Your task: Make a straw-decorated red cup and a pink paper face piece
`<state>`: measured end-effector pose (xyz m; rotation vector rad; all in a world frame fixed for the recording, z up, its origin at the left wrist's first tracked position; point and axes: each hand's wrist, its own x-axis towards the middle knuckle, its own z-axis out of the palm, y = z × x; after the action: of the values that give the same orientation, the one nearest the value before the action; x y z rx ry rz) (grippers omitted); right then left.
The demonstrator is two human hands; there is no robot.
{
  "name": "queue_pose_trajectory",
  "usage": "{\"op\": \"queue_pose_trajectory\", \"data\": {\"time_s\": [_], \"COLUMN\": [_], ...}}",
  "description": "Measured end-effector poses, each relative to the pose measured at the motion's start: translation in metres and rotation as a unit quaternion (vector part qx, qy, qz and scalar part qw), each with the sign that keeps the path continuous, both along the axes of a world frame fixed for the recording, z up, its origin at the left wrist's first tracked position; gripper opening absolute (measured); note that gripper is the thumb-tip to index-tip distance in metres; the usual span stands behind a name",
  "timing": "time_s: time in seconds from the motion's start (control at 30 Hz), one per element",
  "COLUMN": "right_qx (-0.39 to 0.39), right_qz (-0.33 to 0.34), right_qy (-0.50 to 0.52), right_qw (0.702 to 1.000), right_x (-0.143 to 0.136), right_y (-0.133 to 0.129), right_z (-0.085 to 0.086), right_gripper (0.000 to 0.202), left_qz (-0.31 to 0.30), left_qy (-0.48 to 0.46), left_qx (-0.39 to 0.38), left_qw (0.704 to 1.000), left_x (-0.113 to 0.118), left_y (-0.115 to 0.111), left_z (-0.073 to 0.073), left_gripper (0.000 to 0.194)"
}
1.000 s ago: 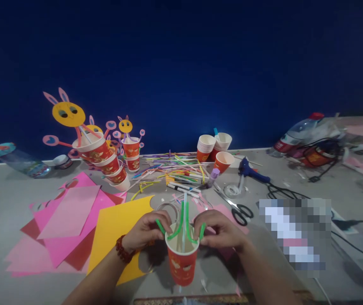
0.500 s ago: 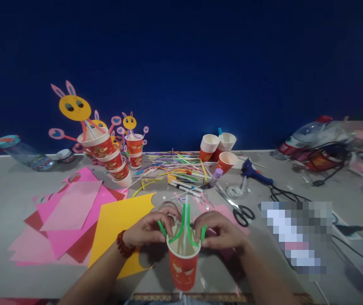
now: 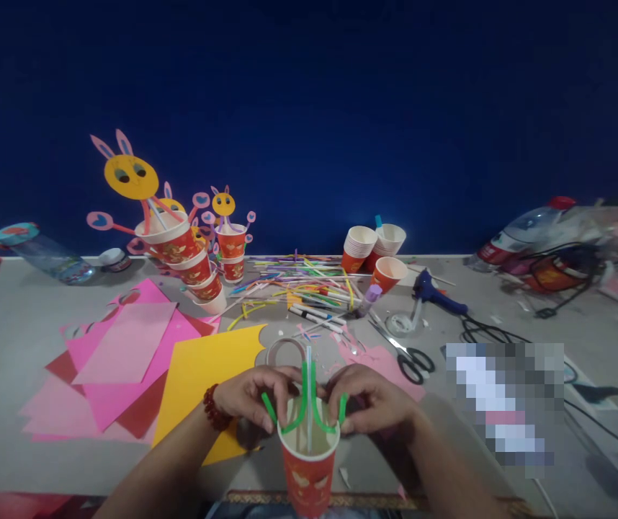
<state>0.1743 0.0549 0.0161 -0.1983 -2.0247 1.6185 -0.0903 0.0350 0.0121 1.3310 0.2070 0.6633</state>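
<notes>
A red paper cup (image 3: 309, 472) with a white rim stands close in front of me at the table's near edge. My left hand (image 3: 260, 396) pinches its rim from the left, beside a bent green strip (image 3: 269, 409) hooked over that side. From the right, my right hand (image 3: 371, 400) pinches the rim by a matching green strip (image 3: 343, 409). Between them a pale straw (image 3: 309, 389) rises out of the cup, with both green strips bent up alongside it. Fingers hide part of the rim. Whether the strips are straws or fuzzy stems is unclear.
Yellow paper (image 3: 201, 389) and pink sheets (image 3: 125, 342) lie at left, with stacked cup figures (image 3: 179, 245) behind. Scissors (image 3: 409, 353), tape (image 3: 398, 323), a blue glue gun (image 3: 436, 295) and its cable are at right. Markers (image 3: 317, 317) and spare cups (image 3: 360, 241) stand farther back.
The cup has come slightly nearer to me and a little to the left, with both hands still on its rim. My view has shifted slightly.
</notes>
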Motion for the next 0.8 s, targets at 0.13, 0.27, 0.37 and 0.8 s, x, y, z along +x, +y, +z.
{"op": "queue_pose_trajectory", "data": {"time_s": [0.13,0.27,0.37,0.8], "right_qx": [-0.002,-0.003,-0.009,0.018], "right_qz": [0.001,-0.008,0.000,-0.006], "right_qy": [-0.014,-0.010,-0.016,0.013], "right_qw": [1.000,1.000,1.000,1.000], "right_x": [-0.001,0.001,0.003,0.004], "right_y": [-0.001,0.000,0.001,0.001], "right_z": [-0.005,-0.007,-0.008,-0.002], "right_gripper": [0.042,0.044,0.041,0.043], "left_qz": [0.000,0.007,0.034,0.042], "left_qy": [-0.027,-0.055,-0.079,-0.098], "left_qx": [-0.017,-0.058,-0.087,-0.126], "left_qw": [0.999,0.997,0.992,0.986], "left_x": [0.000,0.001,0.002,0.004], "left_y": [0.000,-0.001,-0.002,-0.009], "left_z": [-0.004,-0.008,-0.014,-0.016], "left_gripper": [0.024,0.020,0.017,0.019]}}
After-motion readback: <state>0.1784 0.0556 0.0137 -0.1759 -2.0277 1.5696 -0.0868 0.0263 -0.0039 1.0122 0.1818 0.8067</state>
